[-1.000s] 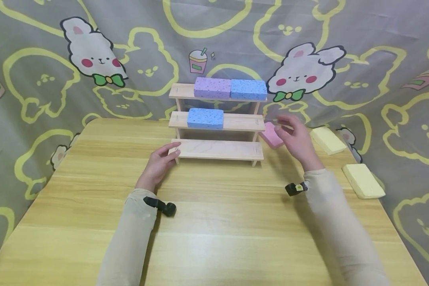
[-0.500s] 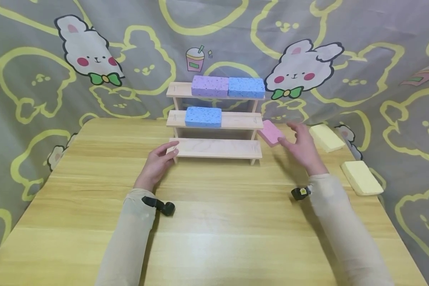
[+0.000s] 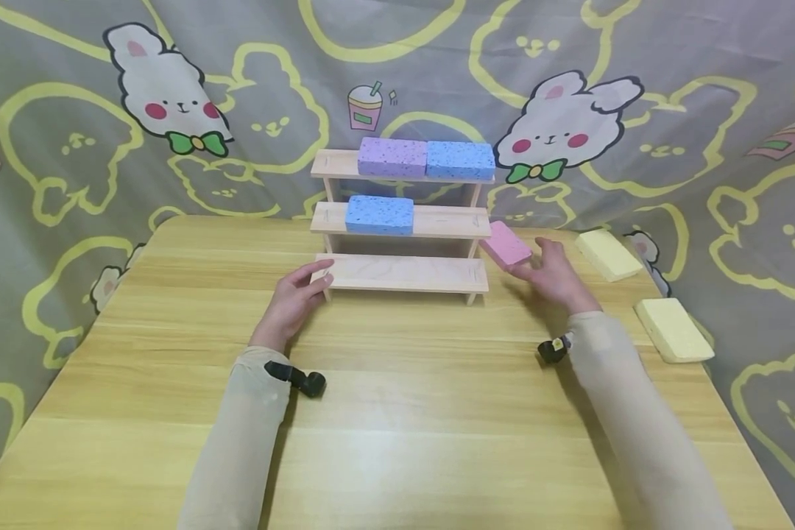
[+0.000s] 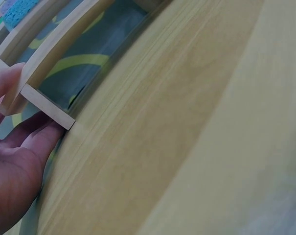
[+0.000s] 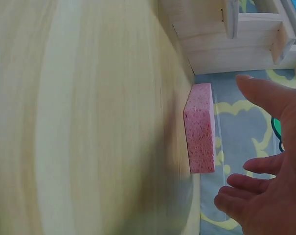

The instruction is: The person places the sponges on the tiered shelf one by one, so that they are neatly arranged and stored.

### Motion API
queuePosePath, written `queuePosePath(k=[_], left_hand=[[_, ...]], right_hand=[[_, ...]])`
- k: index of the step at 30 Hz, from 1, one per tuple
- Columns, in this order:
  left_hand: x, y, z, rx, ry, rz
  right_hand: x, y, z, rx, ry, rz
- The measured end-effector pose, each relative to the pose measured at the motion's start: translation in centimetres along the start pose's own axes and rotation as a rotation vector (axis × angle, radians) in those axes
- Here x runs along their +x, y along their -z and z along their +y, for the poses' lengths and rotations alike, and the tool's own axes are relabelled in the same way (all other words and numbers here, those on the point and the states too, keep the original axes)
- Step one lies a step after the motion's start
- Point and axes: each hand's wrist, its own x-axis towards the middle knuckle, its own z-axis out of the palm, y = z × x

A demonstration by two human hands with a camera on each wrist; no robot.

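Observation:
A three-step wooden display stand (image 3: 400, 272) stands at the back of the table. My left hand (image 3: 290, 305) grips the left end of its lowest step, thumb over the board and fingers around the leg in the left wrist view. Right of the stand, a pink sponge (image 5: 200, 129) lies flat on the table. My right hand (image 3: 551, 276) is at its right side, thumb and fingers spread apart. In the head view the thumb overlaps the sponge's near edge. A blue sponge (image 3: 380, 215) sits on the middle step. A purple sponge (image 3: 392, 157) and another blue sponge (image 3: 460, 160) lie side by side on top.
Two pale yellow sponges lie along the table's right edge, the farther yellow sponge (image 3: 608, 255) and the nearer yellow sponge (image 3: 674, 330). A grey cartoon-patterned curtain (image 3: 271, 96) hangs close behind the stand. The wooden table (image 3: 397, 427) extends toward the person.
My right hand first drew back right from above the pink sponge, then came down and in to its right side. My left hand has stayed on the stand.

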Motion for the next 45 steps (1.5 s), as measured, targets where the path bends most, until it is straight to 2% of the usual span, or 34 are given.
queuePosePath(k=[7, 16, 24, 30, 35, 45], left_hand=[[0.1, 0.2, 0.0, 0.001, -0.021, -0.011], [0.1, 0.1, -0.1, 0.001, 0.010, 0.002], [0.3, -0.1, 0.2, -0.006, 0.017, -0.004], [0.2, 0.1, -0.1, 0.000, 0.016, -0.005], [0.2, 0.0, -0.1, -0.009, 0.010, -0.011], [0.1, 0.1, -0.2, -0.014, 0.013, -0.013]], right_hand=[[1.3, -0.7, -0.2, -0.046, 0.006, 0.013], [2.3, -1.4, 0.4, -0.151, -0.049, -0.015], [2.7, -1.5, 0.7, -0.139, -0.057, 0.052], [3.0, -1.8, 0.6, -0.161, -0.045, 0.053], [2.9, -1.6, 0.7, -0.174, -0.007, 0.072], [1.4, -0.5, 1.0, -0.097, 0.013, 0.081]])
